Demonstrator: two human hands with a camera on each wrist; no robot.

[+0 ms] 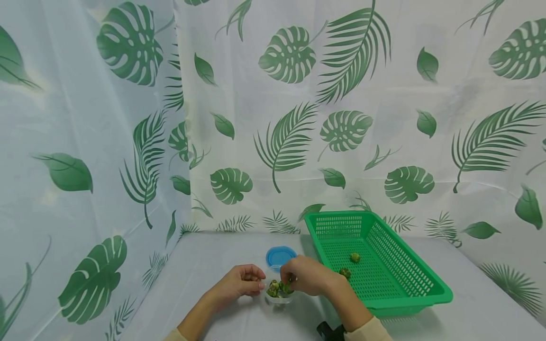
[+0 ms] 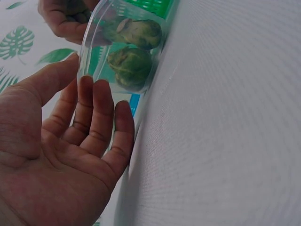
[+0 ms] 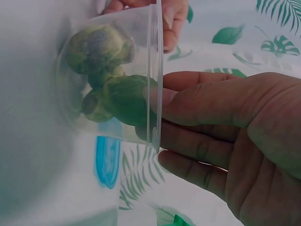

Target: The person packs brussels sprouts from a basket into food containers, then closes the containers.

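A leaf-printed curtain point(image 1: 232, 154) backs my view. The right hand point(image 1: 308, 274) pinches a green sprout point(image 3: 129, 100) inside the clear cup point(image 1: 279, 300); beside it, the left hand's point(image 1: 235, 286) fingers curve loosely. I judge this placing, calling for gentle release.

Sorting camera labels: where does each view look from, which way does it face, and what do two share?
Head: on the person's head, facing forward and down at the clear tub, blue lid and green basket; left hand and right hand show.
Left wrist: worn there, facing past the left hand to the tub; right hand partly shows.
Right wrist: worn there, facing past the right hand to the tub; left fingers show beyond.
Shared: both wrist views show the tub with sprouts inside.
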